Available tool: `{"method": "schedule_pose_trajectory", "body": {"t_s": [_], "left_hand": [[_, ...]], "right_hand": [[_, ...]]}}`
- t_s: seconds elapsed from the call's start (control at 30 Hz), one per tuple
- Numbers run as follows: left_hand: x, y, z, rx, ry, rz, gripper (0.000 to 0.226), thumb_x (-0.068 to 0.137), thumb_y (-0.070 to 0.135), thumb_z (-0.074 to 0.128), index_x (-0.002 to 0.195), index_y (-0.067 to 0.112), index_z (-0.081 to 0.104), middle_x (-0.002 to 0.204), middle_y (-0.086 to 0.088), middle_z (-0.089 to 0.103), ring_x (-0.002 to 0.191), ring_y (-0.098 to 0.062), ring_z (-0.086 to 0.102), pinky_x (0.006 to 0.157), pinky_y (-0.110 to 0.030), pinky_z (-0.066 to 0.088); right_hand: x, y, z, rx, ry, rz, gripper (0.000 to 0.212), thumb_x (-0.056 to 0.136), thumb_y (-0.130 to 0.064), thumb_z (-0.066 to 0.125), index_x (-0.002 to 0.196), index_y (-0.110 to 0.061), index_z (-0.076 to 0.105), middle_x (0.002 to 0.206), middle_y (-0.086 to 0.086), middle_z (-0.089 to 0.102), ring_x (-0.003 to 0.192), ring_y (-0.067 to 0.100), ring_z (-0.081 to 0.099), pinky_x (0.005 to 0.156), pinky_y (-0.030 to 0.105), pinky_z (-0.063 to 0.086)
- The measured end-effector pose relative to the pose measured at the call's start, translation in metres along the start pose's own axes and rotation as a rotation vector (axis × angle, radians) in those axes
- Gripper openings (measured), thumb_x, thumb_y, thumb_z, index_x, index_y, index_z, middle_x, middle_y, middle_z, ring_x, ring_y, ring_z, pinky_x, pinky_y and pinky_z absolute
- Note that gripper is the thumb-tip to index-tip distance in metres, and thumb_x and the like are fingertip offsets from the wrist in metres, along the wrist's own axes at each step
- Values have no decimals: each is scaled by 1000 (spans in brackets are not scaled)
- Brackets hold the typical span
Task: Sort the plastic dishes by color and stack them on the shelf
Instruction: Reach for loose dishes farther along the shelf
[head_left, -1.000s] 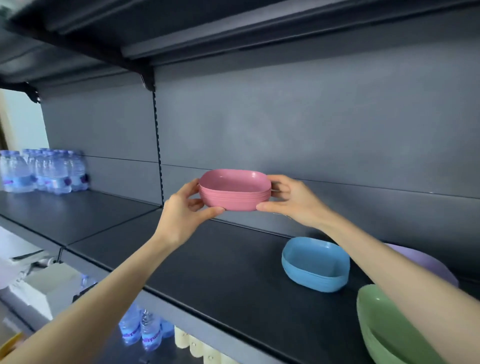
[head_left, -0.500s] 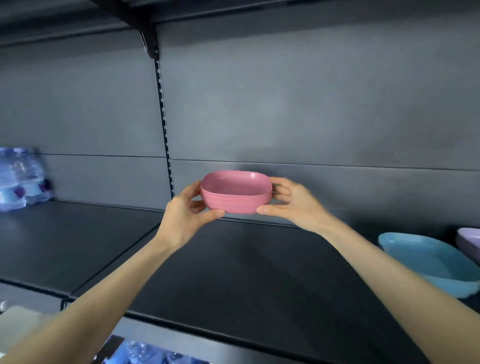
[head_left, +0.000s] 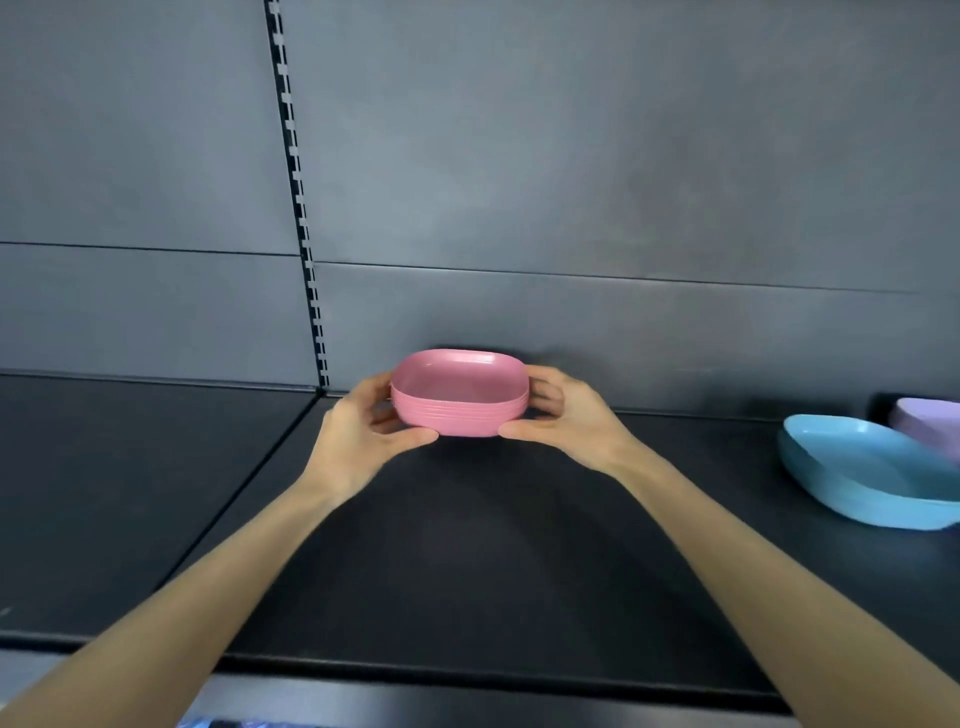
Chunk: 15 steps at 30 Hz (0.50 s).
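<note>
A stack of several pink dishes (head_left: 460, 395) is held between both hands, low over the back of the dark shelf (head_left: 467, 561) near the rear panel. Whether its base touches the shelf I cannot tell. My left hand (head_left: 363, 436) grips the stack's left side, thumb under the front edge. My right hand (head_left: 566, 415) grips the right side the same way. A stack of blue dishes (head_left: 867, 473) sits on the shelf at the far right. Behind it, a stack of lilac dishes (head_left: 930, 421) shows at the frame edge.
A grey back panel rises behind the shelf, with a slotted upright (head_left: 298, 192) left of the pink stack. A seam (head_left: 249, 483) divides the shelf boards left of my left hand. The shelf's front lip (head_left: 467, 670) runs below my forearms.
The pink stack has moved down and back toward the rear panel, with both hands still holding it. The view has shifted right and closer; the water bottles at left have left the frame.
</note>
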<state>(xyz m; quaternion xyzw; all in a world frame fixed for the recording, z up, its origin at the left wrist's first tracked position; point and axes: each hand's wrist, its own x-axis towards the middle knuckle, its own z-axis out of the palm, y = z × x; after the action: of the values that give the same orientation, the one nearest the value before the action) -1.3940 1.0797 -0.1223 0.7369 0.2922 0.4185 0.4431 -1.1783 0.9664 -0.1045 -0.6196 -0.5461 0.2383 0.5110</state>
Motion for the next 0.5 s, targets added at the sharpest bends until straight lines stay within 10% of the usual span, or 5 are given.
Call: {"method": "schedule_pose_trajectory", "body": {"t_s": [0.5], "left_hand": [[9, -31, -22, 24, 12, -56, 66, 62, 3, 85, 118, 15, 52, 115, 1, 63, 97, -12, 67, 93, -33, 52]], "right_hand": [[29, 19, 34, -5, -48, 59, 80, 65, -6, 84, 135, -20, 47, 134, 0, 55, 121, 10, 53, 89, 18, 50]]}}
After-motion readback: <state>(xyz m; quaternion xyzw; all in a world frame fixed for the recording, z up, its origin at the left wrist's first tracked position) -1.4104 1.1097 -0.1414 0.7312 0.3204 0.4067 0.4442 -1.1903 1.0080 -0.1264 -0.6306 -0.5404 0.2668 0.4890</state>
